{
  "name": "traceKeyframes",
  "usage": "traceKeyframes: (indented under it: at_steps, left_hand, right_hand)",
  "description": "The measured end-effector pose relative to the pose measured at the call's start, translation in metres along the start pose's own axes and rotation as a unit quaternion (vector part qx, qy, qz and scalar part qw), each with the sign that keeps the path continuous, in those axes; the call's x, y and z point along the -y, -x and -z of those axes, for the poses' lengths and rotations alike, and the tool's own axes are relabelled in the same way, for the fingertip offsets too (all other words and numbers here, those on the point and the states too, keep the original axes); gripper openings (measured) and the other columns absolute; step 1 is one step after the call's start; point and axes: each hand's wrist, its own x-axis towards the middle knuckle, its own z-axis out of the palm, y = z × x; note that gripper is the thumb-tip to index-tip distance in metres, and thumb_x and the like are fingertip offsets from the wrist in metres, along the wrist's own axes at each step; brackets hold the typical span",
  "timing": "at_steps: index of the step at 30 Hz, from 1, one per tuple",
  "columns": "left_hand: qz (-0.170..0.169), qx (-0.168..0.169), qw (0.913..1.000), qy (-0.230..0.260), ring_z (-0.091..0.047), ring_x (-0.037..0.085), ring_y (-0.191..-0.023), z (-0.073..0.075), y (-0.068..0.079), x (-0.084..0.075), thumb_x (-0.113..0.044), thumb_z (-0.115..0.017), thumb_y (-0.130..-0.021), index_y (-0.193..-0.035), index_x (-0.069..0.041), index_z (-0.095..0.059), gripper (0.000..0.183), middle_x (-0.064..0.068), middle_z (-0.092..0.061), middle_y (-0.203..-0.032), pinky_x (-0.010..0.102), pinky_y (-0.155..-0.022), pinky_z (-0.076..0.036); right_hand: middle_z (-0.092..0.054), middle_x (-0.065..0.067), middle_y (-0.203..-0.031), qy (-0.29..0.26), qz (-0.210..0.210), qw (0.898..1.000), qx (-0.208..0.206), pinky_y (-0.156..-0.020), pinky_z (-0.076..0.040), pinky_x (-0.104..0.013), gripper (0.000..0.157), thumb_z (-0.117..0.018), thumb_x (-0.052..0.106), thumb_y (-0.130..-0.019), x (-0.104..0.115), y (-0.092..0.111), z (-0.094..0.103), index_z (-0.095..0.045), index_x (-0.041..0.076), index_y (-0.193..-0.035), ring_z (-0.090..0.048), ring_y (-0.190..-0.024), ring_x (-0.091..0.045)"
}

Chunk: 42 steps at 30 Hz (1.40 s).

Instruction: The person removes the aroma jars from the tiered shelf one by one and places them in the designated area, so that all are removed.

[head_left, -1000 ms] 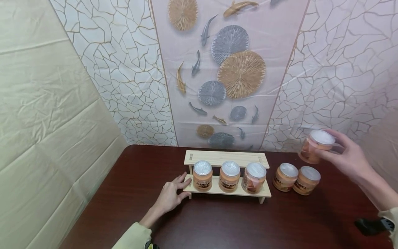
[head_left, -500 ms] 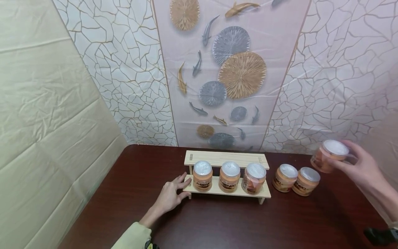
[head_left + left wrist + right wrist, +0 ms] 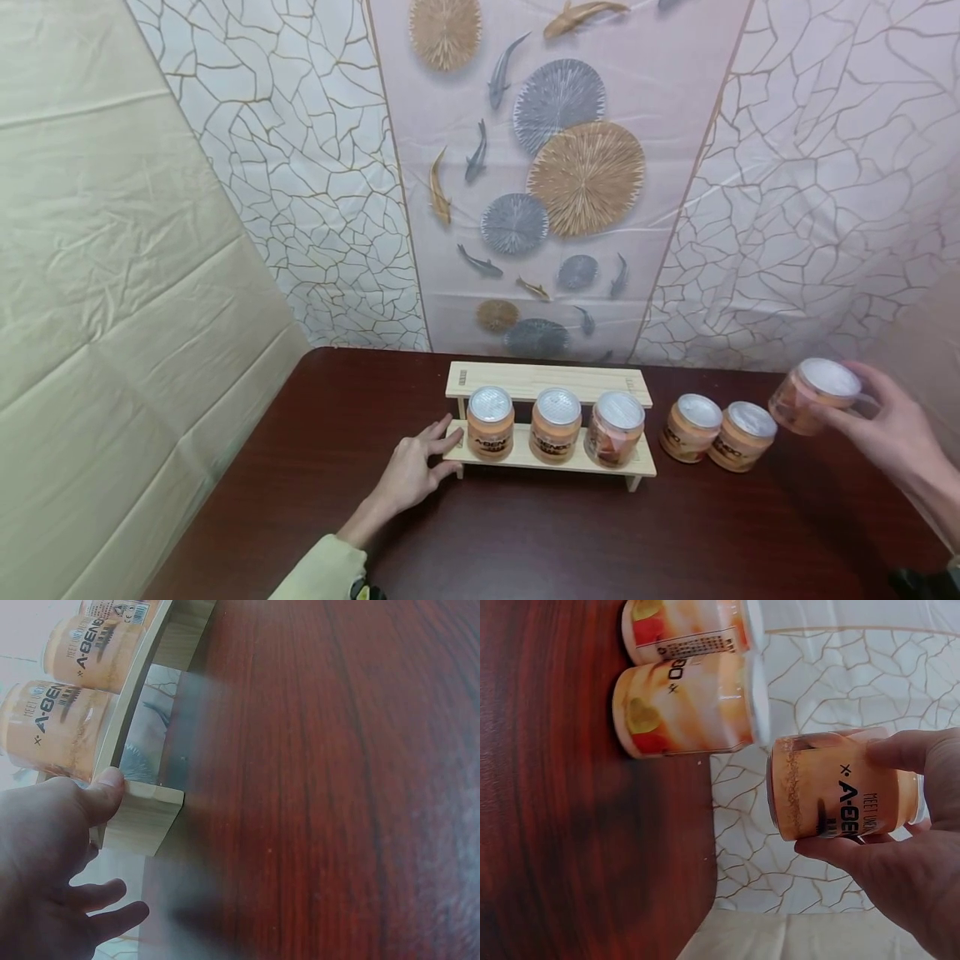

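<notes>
My right hand (image 3: 896,425) grips an orange-labelled can (image 3: 802,408) with a silvery lid, held up off the table on the far right. In the right wrist view, thumb and fingers wrap the can (image 3: 832,787). At its left, a pair of like cans, one (image 3: 692,429) and another (image 3: 741,437), stand side by side on the table. A two-step wooden rack (image 3: 547,382) bears a left can (image 3: 491,425), a middle can (image 3: 555,425) and a right can (image 3: 615,429) on its lower step. My left hand (image 3: 408,475) pinches the rack's lower left end, thumb on the board's edge (image 3: 112,750).
The dark red-brown table (image 3: 525,533) runs back to a patterned cloth (image 3: 525,167) with fish and round discs. A beige cloth wall (image 3: 150,333) stands along the left. The rack's upper step is bare wood.
My right hand has moved right and lower with the can, away from the pair on the table. The left hand stays at the rack's end.
</notes>
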Motion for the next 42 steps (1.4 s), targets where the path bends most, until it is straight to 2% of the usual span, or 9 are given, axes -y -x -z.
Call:
traceKeyframes:
  at_steps: [3,4,5,8,12,15,18,35,42]
  left_hand:
    - [0.002,0.001,1.0000,0.002,-0.055,0.044,-0.122,0.000,0.000,0.000,-0.014,-0.083,-0.082,-0.127,-0.002,-0.069,0.049,0.024,-0.054,-0.140,0.056,-0.091,-0.050]
    - [0.002,0.001,1.0000,0.003,-0.055,0.044,-0.122,0.000,0.000,0.000,-0.014,-0.083,-0.082,-0.127,-0.002,-0.069,0.049,0.024,-0.054,-0.140,0.056,-0.091,-0.050]
    - [0.002,0.002,1.0000,0.005,-0.055,0.044,-0.122,0.000,0.000,0.000,-0.014,-0.083,-0.082,-0.127,-0.002,-0.069,0.049,0.024,-0.053,-0.140,0.056,-0.091,-0.049]
    - [0.002,0.000,1.0000,0.007,-0.055,0.044,-0.122,0.000,0.000,0.000,-0.014,-0.083,-0.082,-0.127,-0.002,-0.069,0.049,0.024,-0.054,-0.140,0.056,-0.091,-0.049]
    - [0.000,-0.003,1.0000,0.004,-0.055,0.044,-0.122,0.000,0.000,0.000,-0.014,-0.083,-0.081,-0.127,-0.002,-0.069,0.049,0.024,-0.054,-0.140,0.055,-0.091,-0.050]
    - [0.001,-0.001,1.0000,0.004,-0.055,0.043,-0.122,0.001,0.000,0.000,-0.014,-0.083,-0.082,-0.127,-0.001,-0.069,0.049,0.024,-0.053,-0.140,0.055,-0.091,-0.050]
    - [0.004,0.002,1.0000,0.007,-0.054,0.044,-0.123,0.001,0.000,0.000,-0.014,-0.082,-0.083,-0.128,-0.001,-0.068,0.049,0.024,-0.053,-0.140,0.055,-0.091,-0.049]
    - [0.000,0.002,1.0000,0.005,-0.055,0.044,-0.122,0.002,0.000,-0.001,-0.015,-0.082,-0.083,-0.127,0.000,-0.068,0.049,0.025,-0.053,-0.139,0.054,-0.092,-0.049]
    - [-0.001,0.000,1.0000,0.007,-0.055,0.045,-0.121,0.002,0.000,-0.001,-0.015,-0.083,-0.082,-0.127,-0.001,-0.068,0.049,0.025,-0.054,-0.139,0.054,-0.092,-0.049]
  right_hand:
    - [-0.032,-0.047,-0.140,0.006,-0.005,1.000,-0.003,-0.068,-0.032,-0.003,0.079,-0.069,0.012,-0.094,-0.004,0.003,-0.001,-0.021,-0.012,-0.152,-0.050,-0.126,-0.041]
    - [-0.031,-0.047,-0.141,0.005,-0.007,1.000,-0.004,-0.068,-0.031,-0.002,0.079,-0.069,0.012,-0.094,-0.005,0.004,-0.001,-0.021,-0.010,-0.153,-0.047,-0.129,-0.040]
    - [-0.031,-0.046,-0.142,0.003,-0.011,1.000,-0.006,-0.068,-0.031,-0.002,0.079,-0.069,0.013,-0.094,-0.007,0.006,-0.001,-0.021,-0.009,-0.153,-0.049,-0.129,-0.025]
    - [-0.031,-0.046,-0.143,0.001,-0.022,1.000,-0.010,-0.068,-0.032,-0.003,0.079,-0.069,0.014,-0.094,-0.011,0.007,-0.001,-0.021,-0.007,-0.154,-0.048,-0.130,-0.022]
    - [-0.029,-0.048,-0.142,-0.001,-0.027,1.000,-0.003,-0.065,-0.035,-0.003,0.077,-0.067,0.010,-0.095,-0.019,0.008,-0.004,-0.020,-0.011,-0.152,-0.047,-0.130,-0.038]
    - [-0.031,-0.048,-0.139,-0.008,-0.015,1.000,-0.001,-0.065,-0.037,-0.003,0.076,-0.067,0.005,-0.093,-0.026,0.010,-0.008,-0.020,-0.014,-0.150,-0.055,-0.110,-0.002]
    - [-0.032,-0.049,-0.136,-0.016,-0.007,1.000,0.003,-0.064,-0.039,-0.005,0.077,-0.069,0.005,-0.092,-0.034,0.013,-0.013,-0.021,-0.014,-0.150,-0.033,-0.087,0.024]
    - [-0.041,-0.045,-0.130,0.010,-0.020,0.999,0.030,-0.072,-0.027,-0.009,0.075,-0.071,0.016,-0.093,-0.048,0.026,-0.029,-0.028,-0.014,-0.146,-0.029,-0.092,0.020]
    - [-0.044,-0.046,-0.125,0.003,-0.011,0.999,0.030,-0.066,-0.032,-0.008,0.073,-0.072,0.011,-0.091,-0.054,0.029,-0.035,-0.029,-0.016,-0.143,-0.031,-0.086,0.025]
